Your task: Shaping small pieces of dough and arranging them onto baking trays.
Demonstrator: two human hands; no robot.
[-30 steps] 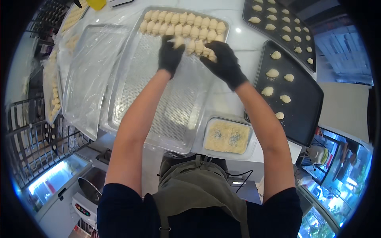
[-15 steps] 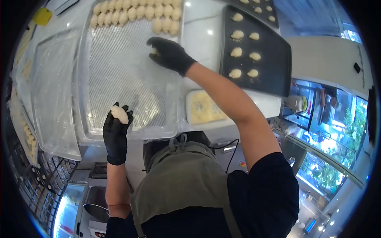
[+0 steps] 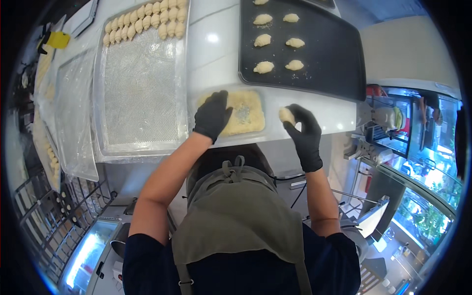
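- Dough roll (image 3: 286, 115) pinched between the thumb and fingers of my right hand (image 3: 307, 135), above the bench (image 3: 211, 64), just right of the crumb tray (image 3: 266, 105); its long axis slants from upper left to lower right.
- It looks pale and plump, partly covered by my fingers.
- 7 similar rolls (image 3: 263, 67) lie mostly crosswise on the dark tray (image 3: 334, 59).
- My left hand (image 3: 214, 115), back up, points away over the crumbs (image 3: 243, 125); I cannot tell whether it grips anything.

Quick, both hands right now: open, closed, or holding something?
Left black-gloved hand: palm down over pale yellow crumbs; whether it holds anything cannot be told.
Right black-gloved hand: closed on a pale, rolled dough piece.
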